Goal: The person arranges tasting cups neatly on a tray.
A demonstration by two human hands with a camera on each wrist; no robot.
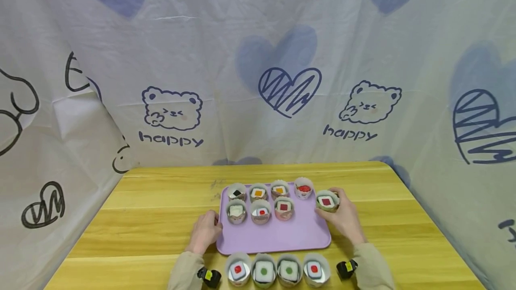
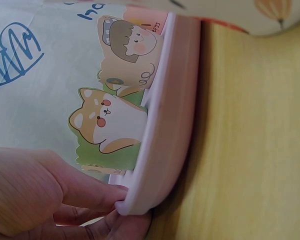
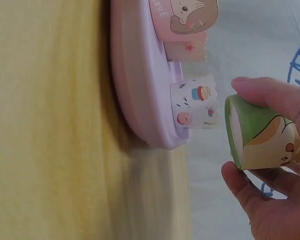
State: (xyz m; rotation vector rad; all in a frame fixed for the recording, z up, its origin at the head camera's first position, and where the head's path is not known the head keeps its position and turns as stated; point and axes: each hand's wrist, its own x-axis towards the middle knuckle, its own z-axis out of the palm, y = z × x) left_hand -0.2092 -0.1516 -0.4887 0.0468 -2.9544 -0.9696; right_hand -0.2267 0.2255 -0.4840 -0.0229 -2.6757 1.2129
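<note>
A lilac tray (image 1: 276,238) lies on the table, bearing two rows of printed paper cups. In the left wrist view, my left hand (image 2: 35,195) pinches the rim at a corner of the tray (image 2: 165,135), thumb above and fingers below. My right hand (image 3: 275,200) grips a green paper cup (image 3: 262,132) printed with an animal, raised above the table beside the tray's right edge. In the head view, that cup holds a white piece with a dark red square (image 1: 326,201). Nearest to it on the tray is a cup with a red filling (image 1: 303,189).
Along the table's front stand several more paper cups, including one with a green-dotted white piece (image 1: 264,272) and one with a red-dotted piece (image 1: 316,270). The wooden table (image 1: 153,209) extends to both sides. A printed white cloth (image 1: 230,57) hangs behind it.
</note>
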